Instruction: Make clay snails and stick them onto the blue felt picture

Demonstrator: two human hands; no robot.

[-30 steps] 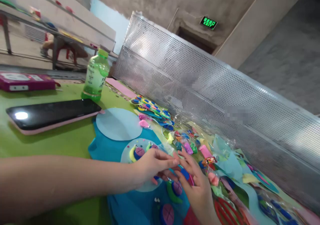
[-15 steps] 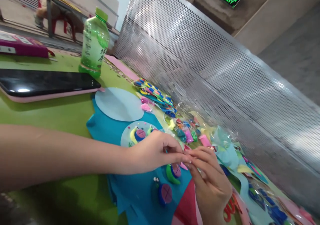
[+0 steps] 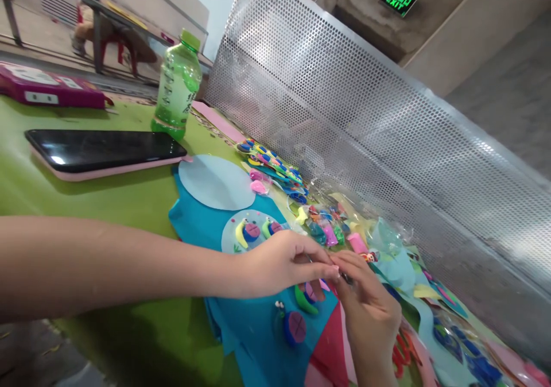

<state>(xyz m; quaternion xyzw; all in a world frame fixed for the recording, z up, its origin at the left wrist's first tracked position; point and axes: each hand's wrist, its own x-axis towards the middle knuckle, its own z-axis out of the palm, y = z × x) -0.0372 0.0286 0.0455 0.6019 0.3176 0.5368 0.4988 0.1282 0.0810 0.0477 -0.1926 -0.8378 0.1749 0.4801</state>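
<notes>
My left hand (image 3: 286, 265) reaches in from the left, thumb and fingers pinched together. Its fingertips meet those of my right hand (image 3: 368, 304), also closed in a pinch. Whatever sits between them is too small and hidden to name. Below the hands, a clay snail (image 3: 295, 326) with a blue and purple shell and bead-like eyes rests on blue sheets (image 3: 247, 329). Another snail (image 3: 305, 300) with a green body lies partly behind my fingers. Beyond my left wrist, a pale blue disc (image 3: 230, 235) carries two more snails, one yellowish (image 3: 243, 233), and small coloured dots.
A phone (image 3: 112, 149) and a green bottle (image 3: 178, 88) stand at the left on the green table (image 3: 142, 197). Bagged clay (image 3: 329, 235) and stacked decorated pieces (image 3: 271, 160) line the perforated metal panel (image 3: 327, 88). A pale oval (image 3: 217, 183) lies ahead. A person (image 3: 84, 28) sits in the background.
The whole scene has shifted slightly right in view. Both hands stay joined at the fingertips, and the right fingers have curled in a little more.
</notes>
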